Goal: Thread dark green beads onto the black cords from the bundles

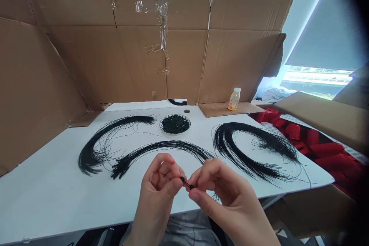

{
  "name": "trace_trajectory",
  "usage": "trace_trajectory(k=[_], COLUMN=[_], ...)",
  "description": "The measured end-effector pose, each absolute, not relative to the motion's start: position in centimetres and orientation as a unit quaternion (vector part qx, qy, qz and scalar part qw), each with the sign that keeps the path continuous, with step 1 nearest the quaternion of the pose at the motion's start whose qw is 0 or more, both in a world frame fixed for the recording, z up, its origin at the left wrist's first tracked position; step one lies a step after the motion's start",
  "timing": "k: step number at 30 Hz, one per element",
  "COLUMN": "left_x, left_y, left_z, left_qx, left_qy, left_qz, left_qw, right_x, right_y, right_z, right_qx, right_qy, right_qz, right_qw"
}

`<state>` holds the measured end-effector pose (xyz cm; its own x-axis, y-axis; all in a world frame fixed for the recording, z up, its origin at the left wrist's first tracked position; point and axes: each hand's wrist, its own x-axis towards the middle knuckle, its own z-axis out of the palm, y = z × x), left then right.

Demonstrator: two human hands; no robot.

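Between my hands, over the table's front edge, is a short stretch of thin black cord [187, 183] with a small dark bead or knot at each end. My left hand [158, 194] pinches the left end between thumb and fingers. Closed at the other end is my right hand [229, 196], its thumb and forefinger on the right bead. Just beyond them curves a bundle of black cords [164, 145] with dark beaded or knotted tips at its left. Its right part goes behind my right hand.
A looser cord bundle [89, 150] lies left, another bundle [230, 142] right. A dish of small dark beads [175, 124] stands on the white table [57, 196]. Cardboard walls [138, 57] rise behind, with a bottle [234, 100]. Red rolls [328, 149] fill a box at right.
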<state>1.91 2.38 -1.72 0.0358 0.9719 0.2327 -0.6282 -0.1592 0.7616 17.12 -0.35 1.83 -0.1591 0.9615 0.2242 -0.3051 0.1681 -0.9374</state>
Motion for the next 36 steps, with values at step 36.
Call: trace_trajectory(k=[36], left_x=[1.4], left_y=[2.1], left_z=[-1.3], left_qx=[0.499], left_qy=[0.299], left_qz=[0.596], left_qw=[0.554], right_x=[18.2], right_y=[0.5], right_z=[2.4], right_qx=[-0.412], right_qy=[-0.552], right_qz=[0.519], right_qw=[0.506])
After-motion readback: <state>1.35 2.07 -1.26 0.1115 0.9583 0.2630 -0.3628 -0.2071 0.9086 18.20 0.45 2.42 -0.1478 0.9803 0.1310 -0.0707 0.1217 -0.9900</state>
